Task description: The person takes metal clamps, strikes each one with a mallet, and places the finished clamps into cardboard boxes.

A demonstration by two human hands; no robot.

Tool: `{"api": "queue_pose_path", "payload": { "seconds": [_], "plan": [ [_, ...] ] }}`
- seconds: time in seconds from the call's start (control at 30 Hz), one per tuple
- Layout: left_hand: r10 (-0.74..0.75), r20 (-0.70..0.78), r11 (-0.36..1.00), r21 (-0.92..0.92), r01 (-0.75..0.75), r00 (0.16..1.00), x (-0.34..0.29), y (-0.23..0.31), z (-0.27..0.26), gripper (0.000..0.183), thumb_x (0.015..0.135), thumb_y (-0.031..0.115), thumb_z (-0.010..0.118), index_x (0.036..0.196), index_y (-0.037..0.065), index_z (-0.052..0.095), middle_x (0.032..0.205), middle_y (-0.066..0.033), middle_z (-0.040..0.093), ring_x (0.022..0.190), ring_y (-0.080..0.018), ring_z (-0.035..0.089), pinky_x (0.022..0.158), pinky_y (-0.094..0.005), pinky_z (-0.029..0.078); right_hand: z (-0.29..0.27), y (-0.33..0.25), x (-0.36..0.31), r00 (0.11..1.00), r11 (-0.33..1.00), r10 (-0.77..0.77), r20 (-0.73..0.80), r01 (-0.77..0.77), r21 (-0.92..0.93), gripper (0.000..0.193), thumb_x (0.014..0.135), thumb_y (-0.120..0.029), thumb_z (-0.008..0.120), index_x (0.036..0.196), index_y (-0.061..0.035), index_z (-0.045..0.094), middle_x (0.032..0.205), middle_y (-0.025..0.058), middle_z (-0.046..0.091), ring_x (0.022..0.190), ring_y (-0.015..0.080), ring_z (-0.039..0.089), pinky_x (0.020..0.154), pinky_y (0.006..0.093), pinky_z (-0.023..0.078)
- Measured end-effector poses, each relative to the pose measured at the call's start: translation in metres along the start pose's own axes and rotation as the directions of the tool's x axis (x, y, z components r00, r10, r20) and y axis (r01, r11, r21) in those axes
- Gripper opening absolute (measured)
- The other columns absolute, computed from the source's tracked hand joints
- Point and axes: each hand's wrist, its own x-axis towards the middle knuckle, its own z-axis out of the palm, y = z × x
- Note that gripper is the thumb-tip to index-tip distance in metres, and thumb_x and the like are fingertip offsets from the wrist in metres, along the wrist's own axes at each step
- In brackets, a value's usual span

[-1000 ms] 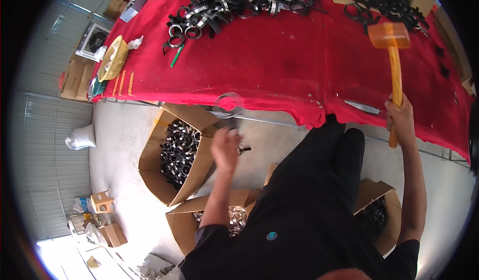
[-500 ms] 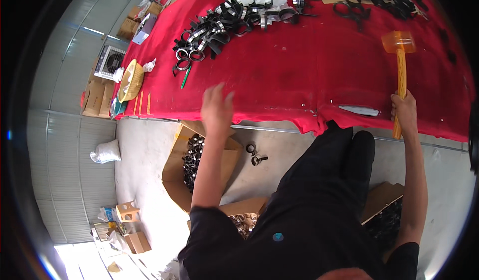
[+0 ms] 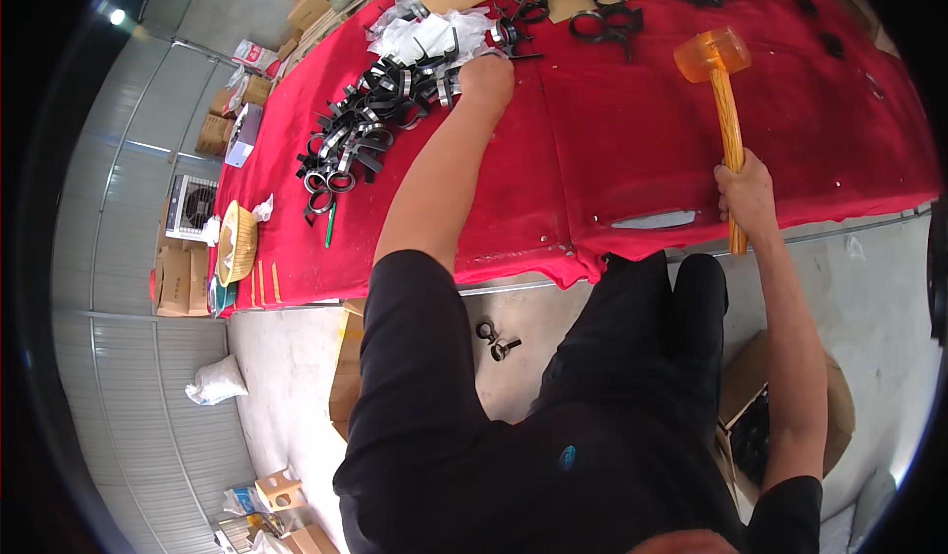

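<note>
**Left hand point(image 3: 486, 82) hid its grip**

It was by black and silver rings point(image 3: 367, 118) on the red cloth-covered bench point(image 3: 504, 203); I couldn't tell if it pinched one. The right hand point(image 3: 749, 194) squeezed an orange see-through mallet point(image 3: 713, 55) by its partly hidden wooden handle point(image 3: 727, 119).

Nothing is legible: blurred print marks a red-and-white bag point(image 3: 257, 57), and a carton point(image 3: 174, 282) by the near left corner of the bench point(image 3: 622, 124); the shirt point(image 3: 602, 490) bears a blue emblem point(image 3: 568, 457).

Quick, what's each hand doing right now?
Left hand: at the black and silver rings; can't tell if open or closed.
Right hand: closed, holding the orange mallet.
</note>
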Motion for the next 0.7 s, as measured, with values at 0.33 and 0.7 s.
{"api": "queue_pose_path", "payload": {
  "seconds": [0.33, 0.7],
  "plan": [
    [-0.332, 0.265, -0.158, -0.962, 0.223, 0.905, -0.199, 0.037, -0.028, 0.029, 0.104, 0.023, 0.062, 0.113, -0.004, 0.071, 0.090, -0.0076, 0.072, 0.077, -0.0136, 0.070, 0.063, -0.0268, 0.056, -0.006, 0.011, 0.003, 1.000, 0.998, -0.009, 0.002, 0.010, -0.059, 0.015, 0.089, -0.012, 0.060, 0.095, 0.0007, 0.055, 0.066, 0.0066, 0.056, 0.049, 0.0157, 0.058, 0.043, 0.0335, 0.049],
    [-0.311, 0.179, 0.205, -0.946, 0.250, 0.933, -0.372, 0.100, 0.018, 0.015, 0.104, 0.010, 0.060, 0.110, 0.001, 0.069, 0.097, -0.0113, 0.076, 0.083, -0.0184, 0.073, 0.072, -0.0326, 0.054, -0.010, 0.017, 0.007, 0.991, 0.993, -0.012, 0.131, 0.027, -0.118, 0.014, 0.094, -0.017, 0.060, 0.099, -0.0054, 0.054, 0.070, -0.0008, 0.051, 0.054, 0.0085, 0.052, 0.048, 0.0284, 0.046]
  ]
}}
